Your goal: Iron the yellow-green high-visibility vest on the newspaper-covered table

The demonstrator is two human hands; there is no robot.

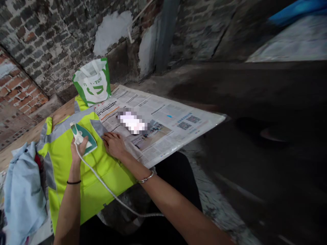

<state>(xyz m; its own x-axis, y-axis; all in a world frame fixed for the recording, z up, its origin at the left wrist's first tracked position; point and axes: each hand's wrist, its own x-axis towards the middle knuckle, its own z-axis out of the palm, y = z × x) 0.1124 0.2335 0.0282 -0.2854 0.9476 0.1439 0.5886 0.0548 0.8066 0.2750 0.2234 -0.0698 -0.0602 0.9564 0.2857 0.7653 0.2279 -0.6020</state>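
Iron (82,137), green and white, resting flat on the yellow vest (84,173) near the left end of the table (60,114), nose pointed toward the far edge. Gripped at the handle by the left hand (79,148), fingers wrapped tight round it, a black band on that wrist. White cord (112,194) trailing from the back of the iron, across the vest, over the near edge and down toward the lap. Right hand (114,144) pressed flat and open on the fabric just beside the iron, fingertips at the grey reflective strip, holding nothing; a metal bangle on the wrist. Vest spread over the near left corner, its hem hanging off the near edge. Newspaper (163,126) laid across the right part of the table, reaching the right edge, its left margin tucked against the vest. Green-and-white bag (93,85) standing upright at the far edge, behind the vest. Pale blue garment (21,190) bunched at the far left, touching the vest's side. Brick wall behind, dark and blurred floor to the right.
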